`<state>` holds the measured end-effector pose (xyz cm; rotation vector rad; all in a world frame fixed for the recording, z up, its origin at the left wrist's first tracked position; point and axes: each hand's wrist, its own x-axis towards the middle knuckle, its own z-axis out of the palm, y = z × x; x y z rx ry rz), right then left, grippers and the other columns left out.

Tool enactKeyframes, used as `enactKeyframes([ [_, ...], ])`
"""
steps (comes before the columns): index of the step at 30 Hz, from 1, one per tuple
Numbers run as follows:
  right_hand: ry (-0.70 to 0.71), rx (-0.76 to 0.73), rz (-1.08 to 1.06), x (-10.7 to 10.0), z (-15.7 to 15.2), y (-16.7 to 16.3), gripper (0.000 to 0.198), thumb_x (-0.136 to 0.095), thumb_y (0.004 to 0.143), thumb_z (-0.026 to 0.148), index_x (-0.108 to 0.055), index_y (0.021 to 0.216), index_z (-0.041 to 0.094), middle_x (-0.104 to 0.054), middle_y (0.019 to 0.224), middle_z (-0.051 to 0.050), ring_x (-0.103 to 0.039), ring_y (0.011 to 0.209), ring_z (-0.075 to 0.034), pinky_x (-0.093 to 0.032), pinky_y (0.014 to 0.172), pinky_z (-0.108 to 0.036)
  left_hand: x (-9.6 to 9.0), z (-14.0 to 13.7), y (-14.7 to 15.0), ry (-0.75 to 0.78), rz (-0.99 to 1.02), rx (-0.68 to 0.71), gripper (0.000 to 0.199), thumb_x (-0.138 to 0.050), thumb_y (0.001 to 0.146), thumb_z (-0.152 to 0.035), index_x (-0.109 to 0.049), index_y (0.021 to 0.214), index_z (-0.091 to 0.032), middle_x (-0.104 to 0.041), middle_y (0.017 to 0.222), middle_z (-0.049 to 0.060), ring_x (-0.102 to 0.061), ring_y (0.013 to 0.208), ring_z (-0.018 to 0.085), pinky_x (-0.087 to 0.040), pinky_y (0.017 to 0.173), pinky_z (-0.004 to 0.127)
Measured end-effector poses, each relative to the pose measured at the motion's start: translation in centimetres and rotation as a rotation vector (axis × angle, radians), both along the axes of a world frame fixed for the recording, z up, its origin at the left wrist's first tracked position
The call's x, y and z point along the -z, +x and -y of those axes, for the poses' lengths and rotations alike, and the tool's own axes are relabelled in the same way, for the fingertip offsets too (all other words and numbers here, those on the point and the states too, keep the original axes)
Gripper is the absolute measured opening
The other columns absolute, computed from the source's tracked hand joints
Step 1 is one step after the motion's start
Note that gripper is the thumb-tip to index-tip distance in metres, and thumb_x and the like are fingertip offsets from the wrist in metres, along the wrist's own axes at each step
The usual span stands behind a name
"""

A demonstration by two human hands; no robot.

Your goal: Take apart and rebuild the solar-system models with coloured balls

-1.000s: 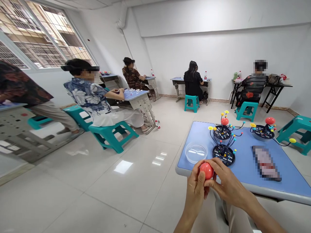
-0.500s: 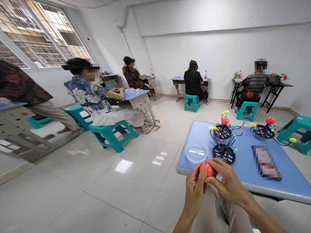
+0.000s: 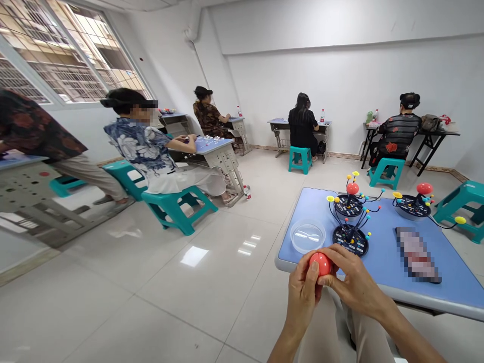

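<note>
A glossy red ball with a seam across it is pinched between both hands, just off the near edge of the blue table. My left hand grips it from the left, thumb on the front. From the right, the fingers of my right hand close round it; some fingertips are hidden behind the ball. Beyond my hands, on the table, stands a planet model with a round black base and curved arms tipped with small coloured balls. A clear round plastic dish lies to its left.
Two more planet models, one behind and one to the right, carry red balls. A blurred-out flat object lies on the table's right. Teal stools and several seated people at desks surround me.
The view has shifted slightly. Both hands keep their grip on the red ball, which looks almost unmoved. A person standing at the far left has leaned a little.
</note>
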<state>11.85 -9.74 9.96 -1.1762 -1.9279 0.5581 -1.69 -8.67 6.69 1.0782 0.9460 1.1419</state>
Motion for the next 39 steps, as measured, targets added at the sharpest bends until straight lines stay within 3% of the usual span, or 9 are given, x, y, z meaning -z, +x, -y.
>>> enactKeyframes([
  [3,0.044,-0.028,0.031,0.3,-0.1,0.1,0.036,-0.054,0.090,0.016,-0.055,0.126,0.022,-0.058,0.109,-0.009,-0.058,0.093,-0.019,-0.052,0.081,-0.033,-0.3,0.1,-0.1,-0.051,0.002,0.020,0.054,-0.050,0.083,-0.065,-0.063,0.100,-0.015,-0.037,0.046,-0.009,-0.028,0.034,0.005,-0.023,0.032,0.017],
  [6,0.009,-0.015,0.021,0.3,-0.3,0.1,0.033,-0.058,0.089,0.021,-0.059,0.121,0.022,-0.061,0.102,-0.007,-0.058,0.087,-0.018,-0.052,0.077,-0.032,-0.4,0.1,-0.2,-0.074,0.000,0.047,0.052,-0.048,0.084,-0.065,-0.063,0.091,-0.015,-0.034,0.044,-0.009,-0.024,0.035,0.004,-0.022,0.032,0.017],
  [13,-0.073,0.052,0.026,-0.9,0.0,-0.2,0.022,-0.058,0.091,0.029,-0.063,0.112,0.024,-0.061,0.084,-0.002,-0.055,0.073,-0.016,-0.048,0.068,-0.028,0.1,-0.2,-0.8,0.053,0.009,0.014,0.067,-0.053,0.083,-0.066,-0.053,0.130,-0.019,-0.058,0.078,0.001,-0.049,0.053,0.010,-0.047,0.046,0.023],
  [20,-0.061,0.047,0.015,-0.4,-0.5,-0.5,0.018,-0.054,0.093,0.034,-0.064,0.099,0.020,-0.058,0.078,-0.001,-0.051,0.069,-0.014,-0.044,0.064,-0.025,-0.5,-0.4,-0.5,-0.033,-0.039,-0.023,0.055,-0.050,0.083,-0.067,-0.062,0.092,-0.015,-0.040,0.049,-0.007,-0.033,0.039,0.006,-0.029,0.035,0.018],
  [23,-0.160,0.058,-0.085,-0.2,-0.7,-0.6,0.032,-0.044,0.098,0.039,-0.061,0.080,0.019,-0.048,0.062,0.004,-0.042,0.056,-0.011,-0.038,0.053,-0.022,-0.4,-0.5,-0.4,-0.100,-0.053,-0.030,0.057,-0.047,0.080,-0.073,-0.052,0.067,-0.017,-0.035,0.043,-0.008,-0.026,0.033,0.004,-0.020,0.032,0.018],
  [25,-0.191,0.091,-0.137,-0.2,-0.8,-0.4,0.036,-0.039,0.099,0.043,-0.062,0.084,0.019,-0.044,0.060,0.005,-0.039,0.052,-0.009,-0.035,0.049,-0.021,-0.2,-0.5,-0.5,-0.111,-0.036,-0.031,0.058,-0.047,0.080,-0.073,-0.048,0.063,-0.018,-0.039,0.044,-0.007,-0.029,0.034,0.005,-0.023,0.033,0.019],
  [31,-0.101,0.217,0.048,0.1,-2.5,0.2,0.035,-0.052,0.094,0.038,-0.055,0.122,0.019,-0.063,0.086,-0.002,-0.054,0.067,-0.014,-0.045,0.066,-0.028,0.0,-2.1,-1.5,0.012,-0.090,-0.119,0.050,-0.052,0.085,-0.061,-0.060,0.110,-0.017,-0.061,0.073,0.000,-0.052,0.054,0.011,-0.045,0.048,0.024],
  [36,-0.123,0.315,0.446,0.3,-6.1,-0.8,0.024,-0.059,0.087,0.019,-0.056,0.111,0.017,-0.062,0.105,-0.009,-0.060,0.086,-0.019,-0.043,0.070,-0.029,0.4,-6.1,-2.9,0.290,-0.578,-0.160,0.049,-0.054,0.088,-0.043,-0.052,0.130,-0.018,-0.067,0.105,0.008,-0.061,0.094,0.021,-0.048,0.087,0.036],
  [39,-0.177,0.295,0.671,0.6,-8.2,-1.7,0.020,-0.056,0.089,0.016,-0.056,0.108,0.016,-0.063,0.105,-0.010,-0.061,0.092,-0.023,-0.042,0.070,-0.030,0.8,-8.2,-3.1,0.372,-0.746,-0.072,0.042,-0.045,0.092,-0.033,-0.051,0.130,-0.018,-0.064,0.114,0.010,-0.058,0.105,0.022,-0.045,0.095,0.038],
])
